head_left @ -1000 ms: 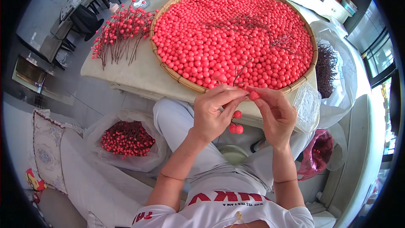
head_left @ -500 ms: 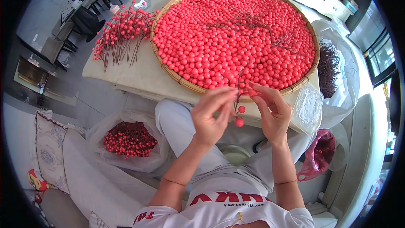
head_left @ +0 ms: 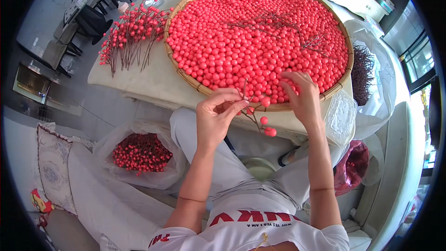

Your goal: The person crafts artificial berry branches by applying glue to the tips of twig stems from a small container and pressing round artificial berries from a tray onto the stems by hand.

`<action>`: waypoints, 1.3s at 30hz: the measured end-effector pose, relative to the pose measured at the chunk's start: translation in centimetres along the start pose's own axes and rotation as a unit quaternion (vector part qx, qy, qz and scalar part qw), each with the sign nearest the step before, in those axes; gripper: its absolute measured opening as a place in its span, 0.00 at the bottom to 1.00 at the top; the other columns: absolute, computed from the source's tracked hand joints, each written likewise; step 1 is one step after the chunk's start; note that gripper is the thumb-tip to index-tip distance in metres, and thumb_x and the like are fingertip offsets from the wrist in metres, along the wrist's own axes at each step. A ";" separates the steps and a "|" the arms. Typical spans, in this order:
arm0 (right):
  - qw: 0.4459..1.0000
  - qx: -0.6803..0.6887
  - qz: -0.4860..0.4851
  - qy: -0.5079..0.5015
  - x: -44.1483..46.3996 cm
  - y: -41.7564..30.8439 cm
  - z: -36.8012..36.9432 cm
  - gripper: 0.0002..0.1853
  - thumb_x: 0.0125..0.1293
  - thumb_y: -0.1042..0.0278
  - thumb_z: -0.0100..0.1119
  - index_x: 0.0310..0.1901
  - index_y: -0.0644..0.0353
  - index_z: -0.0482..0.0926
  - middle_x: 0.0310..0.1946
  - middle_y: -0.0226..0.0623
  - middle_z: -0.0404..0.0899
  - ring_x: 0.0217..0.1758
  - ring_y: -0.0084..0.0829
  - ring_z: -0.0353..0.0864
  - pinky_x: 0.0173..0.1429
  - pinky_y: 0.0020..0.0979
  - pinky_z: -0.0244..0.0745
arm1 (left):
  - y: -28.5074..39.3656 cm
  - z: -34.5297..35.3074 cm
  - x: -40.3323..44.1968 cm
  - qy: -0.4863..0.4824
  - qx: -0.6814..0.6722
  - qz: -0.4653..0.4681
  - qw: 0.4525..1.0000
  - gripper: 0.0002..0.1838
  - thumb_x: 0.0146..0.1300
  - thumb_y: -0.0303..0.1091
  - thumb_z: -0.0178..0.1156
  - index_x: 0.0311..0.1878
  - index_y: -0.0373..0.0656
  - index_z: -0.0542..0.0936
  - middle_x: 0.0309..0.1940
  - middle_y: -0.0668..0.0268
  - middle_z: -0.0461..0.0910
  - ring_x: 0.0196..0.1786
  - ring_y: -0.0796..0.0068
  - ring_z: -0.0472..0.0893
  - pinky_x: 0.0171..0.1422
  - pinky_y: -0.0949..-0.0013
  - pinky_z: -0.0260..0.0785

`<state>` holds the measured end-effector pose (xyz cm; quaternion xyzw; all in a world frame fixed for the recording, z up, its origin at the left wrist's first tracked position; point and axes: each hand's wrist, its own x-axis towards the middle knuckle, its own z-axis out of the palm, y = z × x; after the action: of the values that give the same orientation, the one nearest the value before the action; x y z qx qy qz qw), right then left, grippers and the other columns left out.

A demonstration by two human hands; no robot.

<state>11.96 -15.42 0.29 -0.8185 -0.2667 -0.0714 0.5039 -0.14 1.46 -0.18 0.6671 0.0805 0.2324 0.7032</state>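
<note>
My left hand (head_left: 214, 115) pinches a thin brown artificial berry branch (head_left: 251, 117) between thumb and fingers, just over the near rim of the basket. Several red berries sit on its twigs, a couple dangling at the lower right end. My right hand (head_left: 303, 96) is over the near right part of the round woven basket (head_left: 191, 82), its fingertips at the loose red berries (head_left: 251, 42). The thumb and fingers there are apart, and I see no berry held between them. The basket is heaped with berries, and a few bare twigs (head_left: 267, 22) lie on top.
Finished berry sprays (head_left: 134, 35) lie on the table's left side. Left of my legs is a plastic bag (head_left: 104, 151) of berry sprays. Bare dark stems (head_left: 362, 74) fill a bag at the right, above a pink bag (head_left: 351, 169). A clear plastic tray (head_left: 341, 118) rests on the table corner.
My right hand has let go of the branch and moved up and right to the berries in the basket. My left hand has shifted left and still holds the branch, now tilted.
</note>
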 end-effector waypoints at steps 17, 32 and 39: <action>0.889 0.395 0.151 -0.175 -1.4 -4.4 -1.4 0.05 0.58 0.81 0.60 0.36 0.69 0.78 0.36 0.40 0.81 0.34 0.23 0.79 0.42 0.18 0.75 | 0.6 0.9 0.6 -0.079 -0.017 -0.041 0.996 0.02 0.55 0.21 0.61 0.33 0.35 0.78 0.36 0.70 0.77 0.24 0.86 0.66 0.27 0.83 0.57; 0.918 0.288 0.171 -0.211 -1.9 -4.5 -3.2 0.06 0.56 0.83 0.60 0.37 0.67 0.82 0.30 0.37 0.82 0.29 0.19 0.78 0.35 0.15 0.74 | 0.6 2.2 0.3 -0.143 0.036 -0.026 0.989 0.02 0.55 0.21 0.62 0.30 0.35 0.78 0.35 0.69 0.78 0.23 0.85 0.67 0.27 0.83 0.59; 0.966 0.196 0.082 -0.150 -0.4 -1.9 -2.6 0.07 0.55 0.78 0.62 0.36 0.66 0.82 0.27 0.34 0.82 0.26 0.21 0.77 0.33 0.19 0.72 | 0.2 1.4 -0.1 -0.136 -0.093 -0.107 0.981 0.02 0.57 0.21 0.61 0.33 0.36 0.78 0.34 0.66 0.79 0.22 0.83 0.70 0.26 0.83 0.62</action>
<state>11.09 -17.12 2.85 -0.7240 -0.2802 0.1477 0.6128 0.36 0.13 0.19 0.6119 0.0335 0.0694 0.7872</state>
